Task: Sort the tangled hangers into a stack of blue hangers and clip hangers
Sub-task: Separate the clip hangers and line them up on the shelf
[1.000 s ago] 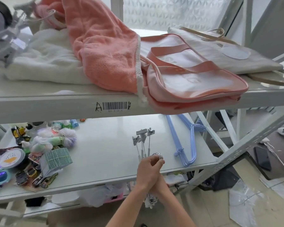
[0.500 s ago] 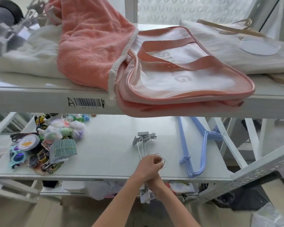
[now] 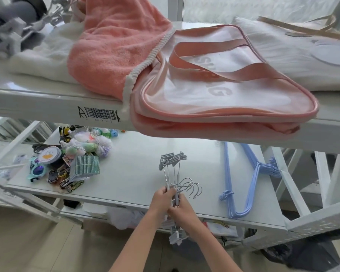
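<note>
Clip hangers [image 3: 174, 173] bunched together at near edge of lower shelf [image 3: 137, 173], bars running near-far, far clips resting on shelf, near clips hanging off below the edge, metal hooks [image 3: 192, 188] fanned to the right. Left hand [image 3: 162, 201] curled round the bars from the left, gripping. Right hand [image 3: 182, 208] just beside it, touching, fingers pinching the bundle from the right. Blue hangers [image 3: 241, 183] stacked on same shelf, well right of hands, hooks pointing left, far part hidden under upper shelf. Left end of shelf: toy clutter, sunglasses [image 3: 36, 169], toy cars [image 3: 67, 180]. Upper shelf: pink towel [image 3: 114, 50], pink bag [image 3: 224, 85], white bag [image 3: 294, 54] far right.
</note>
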